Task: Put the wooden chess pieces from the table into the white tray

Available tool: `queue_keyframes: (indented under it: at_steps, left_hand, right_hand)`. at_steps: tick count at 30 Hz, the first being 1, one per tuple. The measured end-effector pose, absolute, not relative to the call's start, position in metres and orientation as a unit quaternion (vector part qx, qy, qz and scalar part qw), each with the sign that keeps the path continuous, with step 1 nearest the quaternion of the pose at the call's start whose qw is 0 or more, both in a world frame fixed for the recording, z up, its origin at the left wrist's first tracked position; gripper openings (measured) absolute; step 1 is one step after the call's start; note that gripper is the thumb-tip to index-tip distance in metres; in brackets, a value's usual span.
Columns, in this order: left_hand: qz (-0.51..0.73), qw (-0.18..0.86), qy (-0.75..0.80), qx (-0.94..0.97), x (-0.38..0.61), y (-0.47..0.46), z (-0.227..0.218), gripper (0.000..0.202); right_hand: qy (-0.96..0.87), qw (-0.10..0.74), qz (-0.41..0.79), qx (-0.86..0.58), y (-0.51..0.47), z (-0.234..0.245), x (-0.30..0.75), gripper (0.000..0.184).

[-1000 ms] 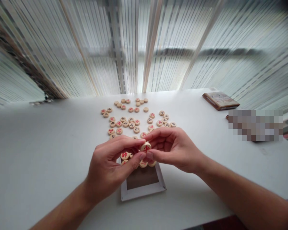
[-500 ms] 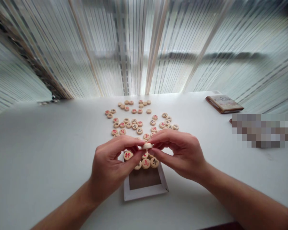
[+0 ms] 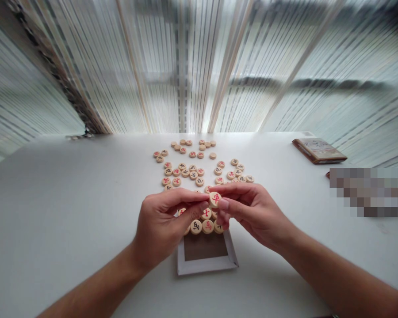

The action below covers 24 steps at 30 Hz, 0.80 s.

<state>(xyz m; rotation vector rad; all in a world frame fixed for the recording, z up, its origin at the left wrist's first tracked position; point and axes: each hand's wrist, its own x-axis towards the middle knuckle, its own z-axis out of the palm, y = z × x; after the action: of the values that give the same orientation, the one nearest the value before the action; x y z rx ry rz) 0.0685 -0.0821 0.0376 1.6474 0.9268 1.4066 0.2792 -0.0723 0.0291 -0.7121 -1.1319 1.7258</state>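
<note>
A round wooden Chinese chess piece [image 3: 215, 199] with a red character is held up above an open box, its face tilted toward me. My right hand [image 3: 252, 212] pinches it, thumb in front and index finger over the top. My left hand [image 3: 167, 216] is closed at its left edge, index fingertip against it and thumb just below. Under my hands, the shallow white-rimmed box [image 3: 207, 265] holds rows of similar pieces, such as a black-marked piece [image 3: 196, 226] and a red-marked piece [image 3: 208, 226]. My fingers hide part of the box's far end.
Loose chess pieces [image 3: 193, 175] lie scattered on the white table [image 3: 86, 212] beyond the box. A flat box with a printed cover [image 3: 320, 150] lies at the far right, near a blurred-out object [image 3: 368, 192]. A striped string curtain [image 3: 192, 66] hangs behind the table.
The held piece has turned from edge-on to showing its red character. It has moved slightly right, with the right hand's fingers now around it. The whole view has shifted a little.
</note>
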Motion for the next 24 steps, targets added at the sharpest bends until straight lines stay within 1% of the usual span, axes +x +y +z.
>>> queue_keyframes:
  at_steps: [5,10,14,18,21,24]
  left_hand:
    - [0.536,0.444,0.373,0.613,0.0688,-0.0834,0.0376,0.021]
    - [0.537,0.496,0.35,0.586,0.0693,-0.0836,0.0386,0.027]
    - [0.531,0.567,0.321,0.542,0.0704,-0.0818,0.0425,0.032]
    - [0.513,0.628,0.312,0.495,0.0709,-0.0773,0.0457,0.025]
    - [0.501,0.645,0.317,0.481,0.0708,-0.0756,0.0463,0.022]
    - [0.502,0.653,0.316,0.471,0.0711,-0.0765,0.0463,0.025]
  right_hand:
    - [-0.428,0.446,0.73,-0.292,-0.0717,0.0348,0.2769,0.027]
    - [-0.402,0.416,0.772,-0.262,-0.0708,0.0356,0.2767,0.027]
    - [-0.42,0.429,0.758,-0.255,-0.0715,0.0325,0.2772,0.028]
    - [-0.445,0.431,0.741,-0.257,-0.0719,0.0302,0.2779,0.028]
    - [-0.447,0.427,0.745,-0.252,-0.0722,0.0308,0.2778,0.027]
    - [-0.442,0.426,0.748,-0.252,-0.0727,0.0322,0.2774,0.026]
